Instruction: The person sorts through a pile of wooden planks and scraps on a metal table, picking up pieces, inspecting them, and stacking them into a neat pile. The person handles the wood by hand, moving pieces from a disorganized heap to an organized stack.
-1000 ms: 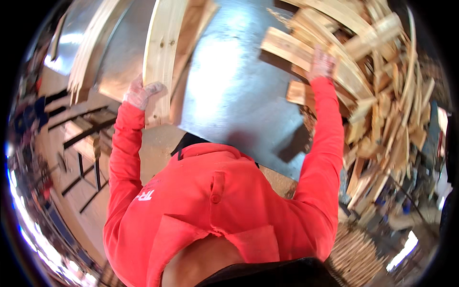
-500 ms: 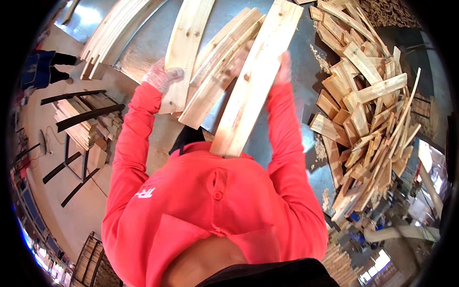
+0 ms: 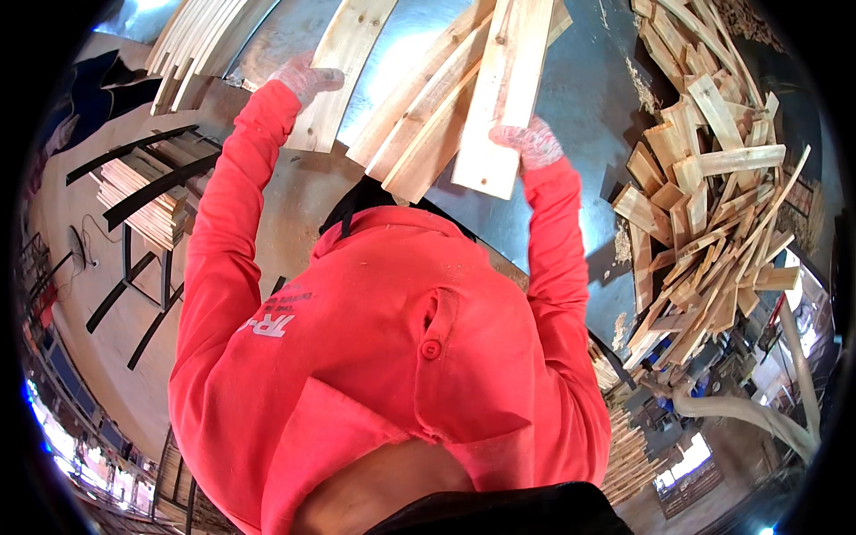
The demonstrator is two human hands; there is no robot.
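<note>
Both my hands wear pale, thin gloves. My left hand (image 3: 308, 78) is closed on the left edge of a light wooden board (image 3: 343, 62) near its near end, thumb on top. My right hand (image 3: 535, 144) grips the right edge of another knotty board (image 3: 502, 89) close to its near end, its thumb on the upper face and the other fingers hidden beneath. Between these two, several narrower boards (image 3: 419, 111) lie slantwise, partly overlapped by the right board. The far ends run out of view at the top.
The boards lie over a metal tabletop (image 3: 580, 89) with sawdust on it. A heap of wooden offcuts (image 3: 704, 205) covers its right side. Long stacked strips (image 3: 201, 45) lie at the upper left. A black-framed rack with wood (image 3: 147, 196) stands on the left floor. Another person's dark clothing (image 3: 107, 89) shows beyond.
The right board has slid away from my body, and my right hand is now near its near end. My left hand has moved slightly farther away with its board. The view has shifted too.
</note>
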